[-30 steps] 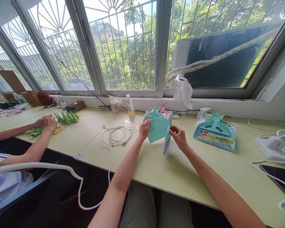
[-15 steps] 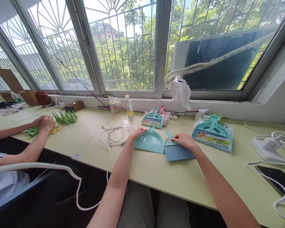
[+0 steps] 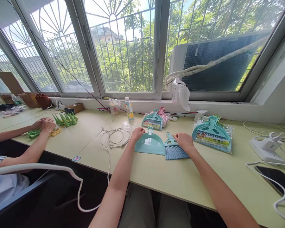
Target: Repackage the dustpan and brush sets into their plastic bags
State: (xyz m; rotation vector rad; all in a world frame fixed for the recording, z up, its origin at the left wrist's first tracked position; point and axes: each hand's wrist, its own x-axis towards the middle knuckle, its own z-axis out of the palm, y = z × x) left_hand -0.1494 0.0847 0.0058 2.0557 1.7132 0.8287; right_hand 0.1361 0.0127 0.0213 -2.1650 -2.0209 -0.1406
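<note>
A small teal dustpan (image 3: 150,145) lies flat on the pale green table (image 3: 171,177), with a matching teal hand brush (image 3: 174,150) beside it on the right. My left hand (image 3: 137,133) rests at the dustpan's upper left edge, fingers curled and touching it. My right hand (image 3: 184,141) lies over the brush's right side, fingers bent down on it. Both items rest on the table.
Packaged dustpan sets lie behind (image 3: 153,121) and to the right (image 3: 212,135). A white cable coil (image 3: 115,138), a bottle (image 3: 129,108), a power strip (image 3: 267,148) and a phone (image 3: 279,182) are on the table. Another person's hands (image 3: 44,124) work with green pieces (image 3: 66,119) at the left.
A second ago I held the dustpan and brush upright above the table. They now lie flat side by side, and my hands rest on them, hardly moved in the last half second.
</note>
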